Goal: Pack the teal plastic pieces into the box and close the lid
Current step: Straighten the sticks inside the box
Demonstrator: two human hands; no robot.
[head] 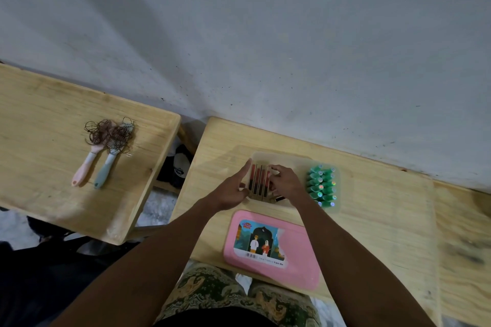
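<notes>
Teal pieces (322, 186) lie in box (281, 158), right end. Lid (297, 255) off, on desk (372, 207); closing remains. Your left hand (233, 191): grip apart, against box wall. Right hand (285, 180): grip clamped on red sticks (256, 178).

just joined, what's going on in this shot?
A person works at a clear box on a wooden table. The left hand rests a straight finger along its left edge. The right hand curls over red-and-black sticks inside, grip unclear. Teal pieces sit in the box's right end. The pink lid lies off, in front.
</notes>
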